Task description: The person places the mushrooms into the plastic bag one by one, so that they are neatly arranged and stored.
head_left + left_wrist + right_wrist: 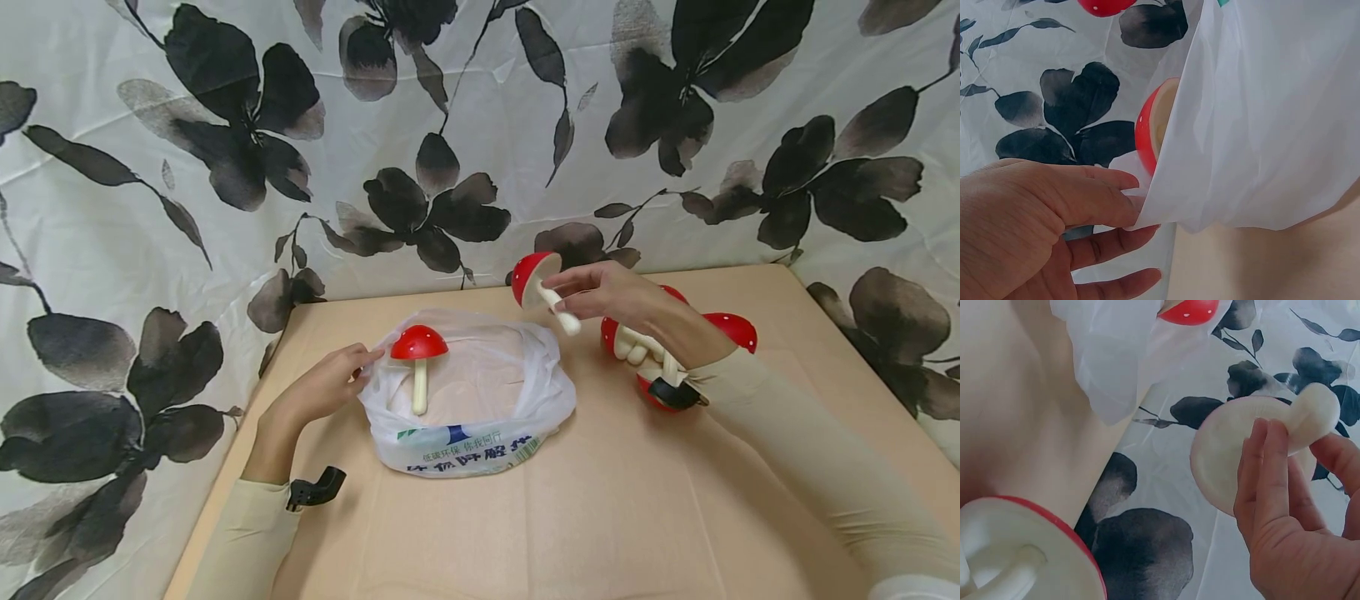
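Observation:
A white plastic bag with printed lettering sits with its mouth spread on the table. One toy mushroom, red-capped with a pale stem, stands in the bag at its left side. My left hand pinches the bag's left rim between thumb and finger, as the left wrist view shows. Up past the bag's right side, my right hand holds another toy mushroom by its stem, cap toward the left. Under my right forearm lies a pile of similar mushrooms, partly hidden by the arm.
The tan table ends at a back edge just behind the bag and the pile. A white cloth with dark flower prints hangs behind and along the sides. Each wrist wears a black camera mount.

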The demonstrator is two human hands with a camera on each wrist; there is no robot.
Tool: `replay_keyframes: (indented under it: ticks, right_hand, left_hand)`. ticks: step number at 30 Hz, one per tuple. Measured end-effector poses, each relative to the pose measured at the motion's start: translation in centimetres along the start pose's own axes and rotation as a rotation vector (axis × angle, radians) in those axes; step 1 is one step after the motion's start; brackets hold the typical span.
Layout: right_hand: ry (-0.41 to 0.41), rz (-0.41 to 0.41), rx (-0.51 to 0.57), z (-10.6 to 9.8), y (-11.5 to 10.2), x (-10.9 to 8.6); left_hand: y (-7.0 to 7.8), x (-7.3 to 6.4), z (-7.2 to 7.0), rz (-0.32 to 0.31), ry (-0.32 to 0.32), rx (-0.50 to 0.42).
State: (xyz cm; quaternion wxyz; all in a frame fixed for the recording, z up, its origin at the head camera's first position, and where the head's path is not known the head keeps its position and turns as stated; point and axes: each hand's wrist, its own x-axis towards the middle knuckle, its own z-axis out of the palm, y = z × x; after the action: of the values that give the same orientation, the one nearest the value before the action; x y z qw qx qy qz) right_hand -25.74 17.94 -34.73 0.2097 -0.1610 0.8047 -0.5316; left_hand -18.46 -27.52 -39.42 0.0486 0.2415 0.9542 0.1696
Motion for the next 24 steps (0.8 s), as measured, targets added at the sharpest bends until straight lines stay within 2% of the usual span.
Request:
replay_keyframes:
  ticks: [11,24]
  right_hand:
    - [-0.052,0.008,0.004,1.1,-0.4,0.8]
    - [-0.132,0.004,0.05,3.6,-1.9,2.4]
  left_hand:
    - [-0.3,0.1,0.2,0.011,0.006,0.001]
    - [-0.4,0.0,0.1,0.002,0.0,-0.005]
